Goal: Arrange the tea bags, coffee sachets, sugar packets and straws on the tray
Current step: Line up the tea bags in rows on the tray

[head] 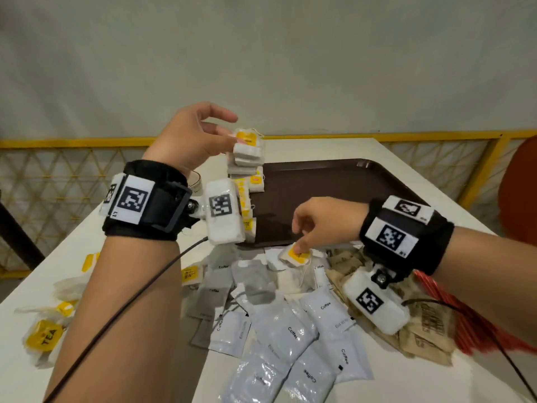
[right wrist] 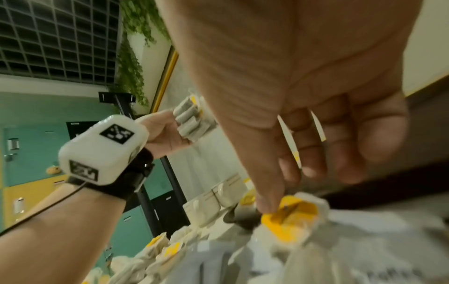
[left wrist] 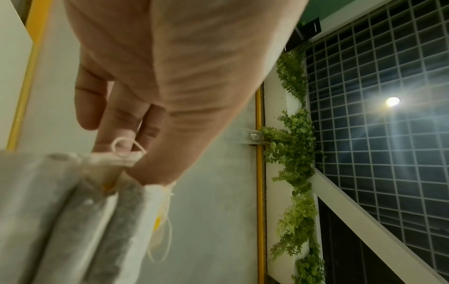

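Observation:
My left hand (head: 228,133) is raised over the tray's near-left corner and grips a stack of tea bags (head: 246,154) between thumb and fingers. The left wrist view shows the same stack (left wrist: 73,211) held by its top edge. My right hand (head: 299,248) pinches one tea bag (head: 295,255) by its yellow tag, just off the tray's front edge above the pile. In the right wrist view my thumb (right wrist: 267,203) lies on that yellow tag (right wrist: 291,221). The dark brown tray (head: 334,193) has a row of tea bags (head: 247,196) along its left side.
White coffee sachets (head: 290,335) lie heaped on the white table in front of me. Brown sugar packets (head: 430,330) and red straws (head: 476,324) are to the right. Loose tea bags (head: 46,334) lie at the left. A yellow railing (head: 406,136) runs behind the table.

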Tool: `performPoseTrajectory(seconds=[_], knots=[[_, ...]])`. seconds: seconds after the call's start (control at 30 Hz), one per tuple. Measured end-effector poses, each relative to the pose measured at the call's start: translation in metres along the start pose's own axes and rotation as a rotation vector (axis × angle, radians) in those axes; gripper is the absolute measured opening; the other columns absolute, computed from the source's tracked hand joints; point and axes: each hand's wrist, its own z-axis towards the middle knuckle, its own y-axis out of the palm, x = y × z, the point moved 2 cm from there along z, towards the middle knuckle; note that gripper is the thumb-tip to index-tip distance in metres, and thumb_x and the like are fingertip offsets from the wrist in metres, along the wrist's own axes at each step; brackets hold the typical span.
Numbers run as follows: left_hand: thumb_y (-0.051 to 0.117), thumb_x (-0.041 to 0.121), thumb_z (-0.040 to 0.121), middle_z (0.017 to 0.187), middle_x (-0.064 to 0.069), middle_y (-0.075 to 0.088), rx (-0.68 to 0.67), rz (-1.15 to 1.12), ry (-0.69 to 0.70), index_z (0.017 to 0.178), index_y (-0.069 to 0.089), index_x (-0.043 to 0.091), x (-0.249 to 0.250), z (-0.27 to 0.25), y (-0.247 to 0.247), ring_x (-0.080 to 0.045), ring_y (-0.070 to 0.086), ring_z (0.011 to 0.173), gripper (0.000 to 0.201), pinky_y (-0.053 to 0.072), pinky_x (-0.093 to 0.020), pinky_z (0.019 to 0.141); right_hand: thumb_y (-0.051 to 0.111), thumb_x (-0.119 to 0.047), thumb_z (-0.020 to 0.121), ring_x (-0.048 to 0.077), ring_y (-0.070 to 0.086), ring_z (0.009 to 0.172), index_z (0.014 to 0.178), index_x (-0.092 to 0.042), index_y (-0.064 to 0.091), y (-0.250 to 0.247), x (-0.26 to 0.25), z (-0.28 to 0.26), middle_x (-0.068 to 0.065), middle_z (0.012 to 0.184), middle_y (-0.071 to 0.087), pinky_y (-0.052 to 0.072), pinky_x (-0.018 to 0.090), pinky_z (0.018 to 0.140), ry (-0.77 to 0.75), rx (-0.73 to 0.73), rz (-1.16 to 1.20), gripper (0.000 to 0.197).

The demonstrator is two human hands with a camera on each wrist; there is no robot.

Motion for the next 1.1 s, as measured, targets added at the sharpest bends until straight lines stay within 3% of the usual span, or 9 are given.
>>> performPoseTrajectory(seconds=[0.1, 0.2, 0.43, 0.53, 0.63, 0.73, 0.87, 0.97, 1.1], knots=[[0.074, 0.006, 0.077, 0.069, 0.005, 0.066, 0.007, -0.005, 0.005, 0.099, 0.063, 0.02, -0.001, -0.001, -0.003, -0.016, 0.06, 0.071, 0.029, 0.05, -0.041, 0.086, 0.075, -0.041, 0.077, 0.006, 0.049, 0.073, 0.104, -0.018, 0.061, 0.011, -0.008, 0.005, -0.012, 0.083, 0.05, 0.04, 0.019, 0.06, 0.01, 0.003, -0.033, 0.038], [0.074, 0.006, 0.077, 0.069, 0.005, 0.067, 0.012, -0.002, 0.008, 0.099, 0.063, 0.021, 0.001, 0.0, 0.0, -0.017, 0.061, 0.074, 0.029, 0.05, -0.046, 0.091, 0.079, -0.027, 0.074, 0.011, 0.05, 0.077, 0.104, -0.017, 0.057, 0.012, -0.013, 0.01, -0.008, 0.09, 0.051, 0.039, 0.019, 0.058, -0.008, 0.014, -0.028, 0.039], [0.076, 0.009, 0.075, 0.067, 0.007, 0.067, 0.003, 0.008, 0.018, 0.097, 0.063, 0.025, -0.002, 0.002, -0.001, -0.01, 0.062, 0.067, 0.029, 0.05, -0.038, 0.083, 0.074, -0.008, 0.076, 0.006, 0.051, 0.065, 0.102, -0.016, 0.057, -0.007, -0.014, 0.006, -0.007, 0.08, 0.058, 0.044, 0.018, 0.06, -0.107, 0.018, 0.092, 0.032], [0.075, 0.008, 0.077, 0.068, 0.007, 0.068, -0.027, 0.002, 0.033, 0.099, 0.063, 0.023, 0.0, 0.002, 0.0, -0.011, 0.063, 0.069, 0.029, 0.049, -0.038, 0.088, 0.072, -0.006, 0.078, 0.007, 0.059, 0.066, 0.099, -0.02, 0.055, -0.018, -0.013, -0.001, -0.007, 0.077, 0.064, 0.05, 0.021, 0.066, -0.174, 0.015, 0.241, 0.03], [0.074, 0.005, 0.077, 0.073, 0.003, 0.069, -0.083, -0.003, 0.055, 0.101, 0.063, 0.021, 0.003, 0.0, 0.005, -0.012, 0.064, 0.073, 0.031, 0.048, -0.034, 0.088, 0.069, -0.001, 0.081, 0.015, 0.063, 0.069, 0.098, -0.018, 0.057, -0.037, -0.014, -0.013, 0.0, 0.079, 0.064, 0.058, 0.034, 0.073, -0.198, 0.018, 0.469, 0.027], [0.074, 0.0, 0.076, 0.074, -0.001, 0.068, -0.155, 0.001, 0.086, 0.101, 0.061, 0.018, 0.007, -0.002, 0.014, -0.012, 0.062, 0.07, 0.032, 0.049, -0.028, 0.08, 0.069, 0.007, 0.075, 0.018, 0.064, 0.07, 0.098, -0.011, 0.057, -0.061, -0.021, -0.027, 0.008, 0.084, 0.06, 0.06, 0.034, 0.067, -0.284, -0.001, 0.747, 0.031], [0.072, -0.002, 0.077, 0.079, -0.01, 0.065, -0.224, 0.011, 0.115, 0.101, 0.06, 0.017, 0.012, -0.005, 0.03, -0.014, 0.062, 0.071, 0.032, 0.053, -0.028, 0.079, 0.073, 0.008, 0.067, 0.014, 0.066, 0.067, 0.097, -0.01, 0.059, -0.089, -0.028, -0.034, 0.008, 0.082, 0.065, 0.06, 0.032, 0.067, -0.409, 0.142, 0.945, 0.038], [0.073, -0.003, 0.076, 0.074, -0.006, 0.065, -0.265, -0.025, 0.139, 0.098, 0.06, 0.019, 0.015, -0.006, 0.04, -0.013, 0.061, 0.066, 0.034, 0.054, -0.024, 0.07, 0.071, 0.013, 0.071, 0.013, 0.066, 0.064, 0.098, -0.008, 0.06, -0.095, -0.026, -0.027, 0.008, 0.081, 0.062, 0.059, 0.028, 0.064, -0.327, 0.312, 0.876, 0.036], [0.072, -0.002, 0.077, 0.07, 0.001, 0.066, -0.255, -0.025, 0.136, 0.099, 0.06, 0.019, 0.014, -0.004, 0.044, -0.011, 0.062, 0.064, 0.033, 0.054, -0.024, 0.069, 0.073, 0.013, 0.07, 0.011, 0.065, 0.057, 0.098, -0.01, 0.06, -0.09, -0.023, -0.019, 0.006, 0.083, 0.056, 0.06, 0.028, 0.061, -0.222, 0.364, 0.851, 0.038]])
